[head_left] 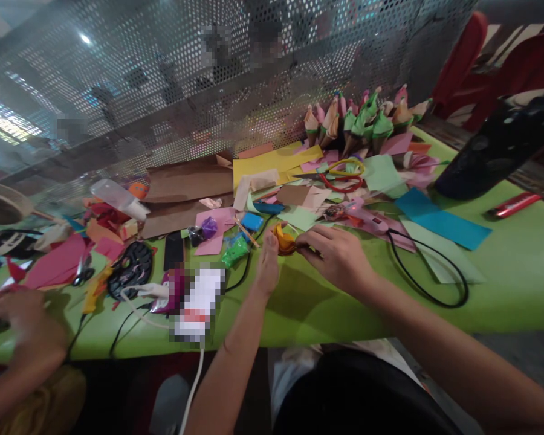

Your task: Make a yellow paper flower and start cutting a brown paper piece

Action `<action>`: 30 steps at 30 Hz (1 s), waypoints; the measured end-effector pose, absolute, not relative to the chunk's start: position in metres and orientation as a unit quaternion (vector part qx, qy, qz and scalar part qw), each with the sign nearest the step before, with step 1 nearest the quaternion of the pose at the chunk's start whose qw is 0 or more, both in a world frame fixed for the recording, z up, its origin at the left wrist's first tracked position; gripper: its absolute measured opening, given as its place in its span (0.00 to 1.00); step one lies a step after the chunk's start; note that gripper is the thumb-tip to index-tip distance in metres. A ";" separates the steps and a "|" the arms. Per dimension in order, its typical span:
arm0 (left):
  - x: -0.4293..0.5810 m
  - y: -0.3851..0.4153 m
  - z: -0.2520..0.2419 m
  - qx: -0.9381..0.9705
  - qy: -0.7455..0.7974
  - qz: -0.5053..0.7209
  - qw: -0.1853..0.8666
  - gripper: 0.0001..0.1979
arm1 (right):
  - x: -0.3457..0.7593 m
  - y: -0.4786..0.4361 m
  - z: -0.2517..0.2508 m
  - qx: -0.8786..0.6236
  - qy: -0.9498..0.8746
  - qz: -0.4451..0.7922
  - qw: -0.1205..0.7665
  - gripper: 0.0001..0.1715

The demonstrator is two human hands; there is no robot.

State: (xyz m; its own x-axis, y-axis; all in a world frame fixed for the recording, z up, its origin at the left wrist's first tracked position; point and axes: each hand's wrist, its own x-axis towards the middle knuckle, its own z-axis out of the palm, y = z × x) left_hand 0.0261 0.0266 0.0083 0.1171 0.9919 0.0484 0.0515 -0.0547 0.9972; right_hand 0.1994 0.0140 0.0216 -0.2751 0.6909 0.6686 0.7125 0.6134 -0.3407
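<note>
Between my two hands, above the green table (312,308), is a small curled yellow-orange piece (284,239); whether it is paper or clay I cannot tell. My left hand (268,260) is closed on its left side, with the thumb against it. From the right, the pinched fingertips of my right hand (338,251) touch its edge. Just left of my hands lie a green packet (236,251) and a blue packet (252,222). A pink glue gun (367,215) rests to the right, its black cord looping over the table.
Scissors with red and yellow handles (344,175) lie among paper sheets. Several cone-shaped crafts (367,124) stand at the back. A dark bottle (485,145) is at right, a phone (199,305) at left. Another person's hand (27,320) is at the far left.
</note>
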 end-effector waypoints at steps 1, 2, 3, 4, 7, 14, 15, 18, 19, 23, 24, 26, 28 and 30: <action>0.027 0.025 0.011 0.568 0.464 0.466 0.495 0.27 | 0.199 0.014 0.021 -0.438 -0.799 -0.021 0.412 0.10; 0.027 0.023 0.014 0.582 0.457 0.462 0.488 0.28 | 0.199 0.014 0.021 -0.438 -0.798 -0.028 0.413 0.10; 0.027 0.022 0.017 0.593 0.453 0.459 0.482 0.28 | 0.198 0.014 0.021 -0.439 -0.797 -0.036 0.413 0.10; 0.028 0.021 0.018 0.600 0.451 0.456 0.478 0.29 | 0.198 0.014 0.021 -0.443 -0.795 -0.044 0.413 0.10; 0.028 0.022 0.018 0.602 0.452 0.455 0.477 0.30 | 0.197 0.013 0.020 -0.462 -0.783 -0.060 0.412 0.11; 0.028 0.025 0.011 0.571 0.459 0.468 0.494 0.30 | 0.198 0.013 0.021 -0.457 -0.792 -0.044 0.403 0.08; 0.028 0.024 0.013 0.572 0.460 0.468 0.492 0.29 | 0.198 0.013 0.021 -0.448 -0.799 -0.048 0.398 0.09; 0.029 0.022 0.019 0.575 0.471 0.462 0.484 0.27 | 0.199 0.013 0.020 -0.426 -0.820 -0.057 0.378 0.12; 0.029 0.022 0.020 0.575 0.476 0.459 0.481 0.26 | 0.199 0.013 0.020 -0.420 -0.826 -0.057 0.371 0.13; 0.028 0.022 0.020 0.582 0.481 0.449 0.478 0.26 | 0.200 0.013 0.021 -0.406 -0.840 -0.058 0.355 0.15; 0.027 0.022 0.018 0.585 0.479 0.447 0.479 0.27 | 0.200 0.013 0.022 -0.405 -0.842 -0.058 0.351 0.15; 0.026 0.023 0.016 0.590 0.474 0.444 0.480 0.27 | 0.200 0.013 0.023 -0.404 -0.845 -0.059 0.346 0.15; 0.026 0.023 0.016 0.594 0.472 0.441 0.479 0.27 | 0.200 0.013 0.023 -0.404 -0.845 -0.060 0.344 0.15; 0.026 0.023 0.016 0.597 0.474 0.440 0.475 0.28 | 0.199 0.013 0.023 -0.411 -0.842 -0.058 0.345 0.15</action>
